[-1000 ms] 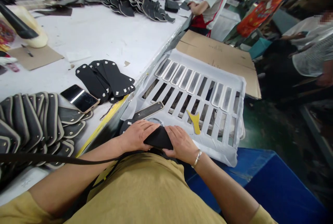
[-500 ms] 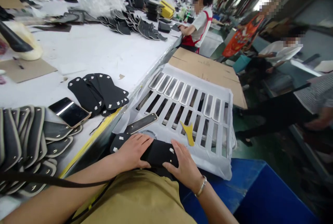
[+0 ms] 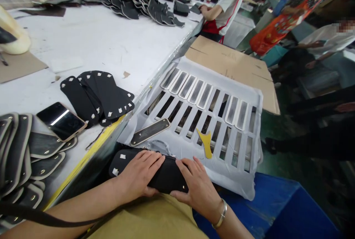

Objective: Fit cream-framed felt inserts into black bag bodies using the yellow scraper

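While both hands press flat on it, a black leather piece [image 3: 163, 174] lies across the person's lap at the near edge of a white slatted tray [image 3: 222, 83]. The left hand [image 3: 138, 174] spreads open-palmed over its left half, the right hand [image 3: 198, 187] over its right half, fingers extended and not curled round it. On the tray sit a grey-edged strip [image 3: 149, 131] and a yellow scraper [image 3: 206, 142]. To the left, the desk [image 3: 105, 43] carries a phone [image 3: 61, 120] beside a stack of black pieces [image 3: 97, 96].
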Available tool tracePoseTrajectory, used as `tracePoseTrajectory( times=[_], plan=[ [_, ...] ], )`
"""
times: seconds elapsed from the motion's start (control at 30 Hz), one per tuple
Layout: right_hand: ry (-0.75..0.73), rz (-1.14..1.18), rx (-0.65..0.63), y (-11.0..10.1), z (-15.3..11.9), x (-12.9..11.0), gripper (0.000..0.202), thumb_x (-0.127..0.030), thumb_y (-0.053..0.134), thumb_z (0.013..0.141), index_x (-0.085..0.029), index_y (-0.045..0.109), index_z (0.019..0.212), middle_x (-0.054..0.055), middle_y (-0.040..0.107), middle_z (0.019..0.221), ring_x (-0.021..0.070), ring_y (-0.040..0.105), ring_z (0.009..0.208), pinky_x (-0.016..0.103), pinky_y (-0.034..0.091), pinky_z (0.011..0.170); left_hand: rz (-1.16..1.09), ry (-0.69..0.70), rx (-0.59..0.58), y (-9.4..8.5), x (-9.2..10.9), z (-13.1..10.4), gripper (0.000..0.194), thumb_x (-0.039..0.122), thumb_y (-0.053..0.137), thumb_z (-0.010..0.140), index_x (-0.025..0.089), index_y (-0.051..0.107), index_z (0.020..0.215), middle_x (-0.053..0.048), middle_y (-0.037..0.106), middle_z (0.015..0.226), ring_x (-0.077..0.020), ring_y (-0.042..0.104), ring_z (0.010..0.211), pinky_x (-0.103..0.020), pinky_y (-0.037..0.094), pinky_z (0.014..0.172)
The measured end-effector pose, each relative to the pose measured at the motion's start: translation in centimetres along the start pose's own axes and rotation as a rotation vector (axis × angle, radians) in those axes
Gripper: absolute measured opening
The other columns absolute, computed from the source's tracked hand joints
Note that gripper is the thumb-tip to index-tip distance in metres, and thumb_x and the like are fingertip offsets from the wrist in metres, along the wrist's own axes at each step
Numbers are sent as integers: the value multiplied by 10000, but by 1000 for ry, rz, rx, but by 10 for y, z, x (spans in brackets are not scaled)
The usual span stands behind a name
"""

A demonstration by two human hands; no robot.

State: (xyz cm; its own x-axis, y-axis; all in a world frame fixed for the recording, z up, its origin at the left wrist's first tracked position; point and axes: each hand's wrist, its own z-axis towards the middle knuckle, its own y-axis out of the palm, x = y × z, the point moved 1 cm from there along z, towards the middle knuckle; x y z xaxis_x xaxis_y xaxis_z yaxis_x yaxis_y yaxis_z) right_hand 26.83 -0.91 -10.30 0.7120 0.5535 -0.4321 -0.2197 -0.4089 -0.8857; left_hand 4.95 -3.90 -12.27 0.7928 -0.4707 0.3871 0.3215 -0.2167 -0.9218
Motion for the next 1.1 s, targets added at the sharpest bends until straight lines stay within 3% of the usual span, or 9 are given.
tracePoseTrajectory(
  times=[0.17, 0.37, 0.7, 0.8, 0.9, 0.97, 1.03, 1.1],
  plan=[
    [-2, 44, -31, 3, 5, 2, 841, -484, 778, 551, -129, 447, 1238, 131, 512, 1205, 283, 460, 1128, 487, 232, 1087, -36, -25, -23, -3, 2, 9, 696, 430, 675, 605, 116, 477, 1193, -145, 520, 1213, -307, 453, 1107, -450, 313, 980],
    [5, 49, 21, 8, 8, -1, 770, -381, 775, 517, -78, 485, 1163, 158, 534, 1144, 303, 473, 1091, 485, 249, 1078, -81, -41, -42, -7, 4, 17, 547, 372, 634, 610, 123, 525, 1084, -141, 548, 1139, -307, 474, 1053, -453, 330, 948],
    [5, 99, 35, 8, 7, 0, 764, -362, 778, 519, -105, 476, 1172, 144, 537, 1155, 298, 472, 1099, 491, 257, 1072, -88, -56, -30, -7, 5, 17, 549, 349, 631, 601, 127, 526, 1092, -136, 555, 1119, -305, 484, 1033, -457, 345, 937],
    [12, 142, 52, 12, -1, 6, 801, -438, 755, 576, -130, 425, 1237, 145, 511, 1210, 300, 452, 1141, 501, 281, 1053, -82, -54, -15, -6, 4, 14, 597, 353, 654, 593, 131, 511, 1129, -135, 545, 1147, -304, 478, 1052, -456, 344, 950],
    [178, 207, 211, 14, -18, 13, 751, -492, 659, 688, -121, 373, 1274, 165, 495, 1222, 294, 460, 1140, 460, 379, 972, -63, -36, 8, -6, 3, 11, 689, 371, 679, 594, 126, 473, 1204, -134, 531, 1189, -300, 466, 1082, -450, 336, 976],
    [390, 275, 295, 12, -31, 16, 472, -455, 554, 792, -134, 475, 1129, 117, 580, 1018, 234, 555, 941, 370, 459, 824, -46, -26, 19, -7, 3, 10, 726, 374, 686, 604, 117, 450, 1240, -137, 527, 1201, -297, 464, 1089, -443, 340, 981],
    [548, 361, 230, 11, -40, 15, 263, -429, 467, 855, -175, 533, 867, 25, 567, 744, 160, 534, 672, 288, 444, 639, -38, -18, 21, -8, 4, 9, 745, 369, 687, 614, 113, 431, 1265, -141, 529, 1199, -294, 469, 1084, -441, 351, 975],
    [608, 441, 106, 10, -43, 9, 299, -438, 449, 864, -192, 495, 700, -20, 496, 614, 125, 450, 563, 249, 368, 535, -39, -7, 22, -8, 3, 8, 758, 360, 686, 621, 123, 413, 1287, -140, 531, 1198, -295, 472, 1083, -444, 359, 969]
  ],
)
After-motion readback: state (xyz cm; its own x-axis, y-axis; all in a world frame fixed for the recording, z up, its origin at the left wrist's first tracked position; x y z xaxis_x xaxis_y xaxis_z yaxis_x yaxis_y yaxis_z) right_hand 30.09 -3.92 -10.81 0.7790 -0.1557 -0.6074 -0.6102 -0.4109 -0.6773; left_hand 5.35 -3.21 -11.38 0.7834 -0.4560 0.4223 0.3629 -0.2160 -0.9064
